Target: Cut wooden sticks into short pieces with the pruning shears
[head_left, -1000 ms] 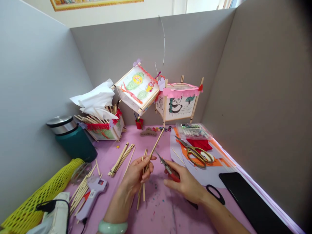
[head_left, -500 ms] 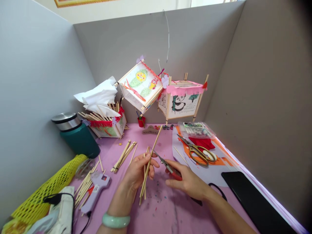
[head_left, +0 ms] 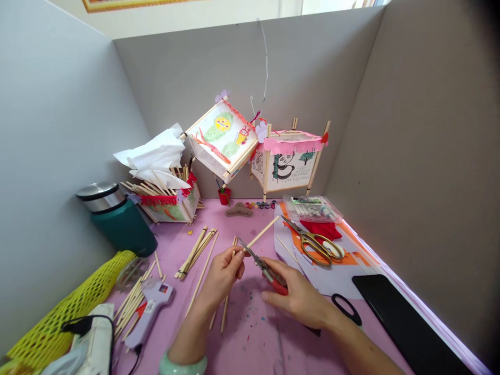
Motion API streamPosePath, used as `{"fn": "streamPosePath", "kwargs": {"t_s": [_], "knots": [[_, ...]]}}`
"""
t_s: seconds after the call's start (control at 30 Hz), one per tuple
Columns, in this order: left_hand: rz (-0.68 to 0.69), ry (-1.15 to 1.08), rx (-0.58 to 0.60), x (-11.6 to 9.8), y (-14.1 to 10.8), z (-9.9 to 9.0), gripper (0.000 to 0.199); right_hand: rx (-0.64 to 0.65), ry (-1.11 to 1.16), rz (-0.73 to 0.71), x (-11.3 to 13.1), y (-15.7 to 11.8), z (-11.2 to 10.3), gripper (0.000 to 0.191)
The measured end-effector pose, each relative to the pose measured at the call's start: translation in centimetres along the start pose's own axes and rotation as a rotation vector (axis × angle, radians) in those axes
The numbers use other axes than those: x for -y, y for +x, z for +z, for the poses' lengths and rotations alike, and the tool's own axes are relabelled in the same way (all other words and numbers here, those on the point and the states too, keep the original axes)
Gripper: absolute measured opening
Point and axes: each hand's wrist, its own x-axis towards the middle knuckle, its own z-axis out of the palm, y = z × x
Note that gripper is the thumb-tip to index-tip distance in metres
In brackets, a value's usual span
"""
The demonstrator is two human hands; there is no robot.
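My left hand [head_left: 226, 268] is closed, pinching a thin wooden stick [head_left: 263, 233] that slants up and away to the right. Red-handled pliers [head_left: 269, 273] are gripped in my right hand [head_left: 292, 291], their grey jaws reaching across the stick close to my left fingertips. Whether the jaws bite into the wood cannot be made out. Loose sticks [head_left: 225, 313] lie on the table under my left hand, partly covered by it. Left of that hand rests a long single stick [head_left: 202, 276], with banded stick bundles [head_left: 197, 252] beyond it.
Glue gun [head_left: 150, 312], loose sticks and a teal bottle [head_left: 123, 224] stand left. Two paper lanterns [head_left: 224, 133] and a stick-filled paper box [head_left: 167, 208] are at the back. Gold-handled scissors [head_left: 318, 247] and a black phone-like slab [head_left: 402, 323] lie right. Grey panels enclose the table.
The stick in my left hand has swung from nearly upright to a slant toward the right. My left hand has turned, and the pliers' jaws have come over the stick.
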Motion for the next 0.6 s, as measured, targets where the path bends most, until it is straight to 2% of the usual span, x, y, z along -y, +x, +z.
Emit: {"fn": "streamPosePath", "kwargs": {"t_s": [0.27, 0.6], "knots": [[0.031, 0.151, 0.022, 0.37, -0.04, 0.01, 0.033, -0.063, -0.100, -0.018, -0.13, 0.06, 0.36, 0.059], [0.037, 0.123, 0.050, 0.12, -0.16, 0.10, 0.033, -0.125, -0.176, -0.048, -0.56, 0.01, 0.75, 0.052]]}}
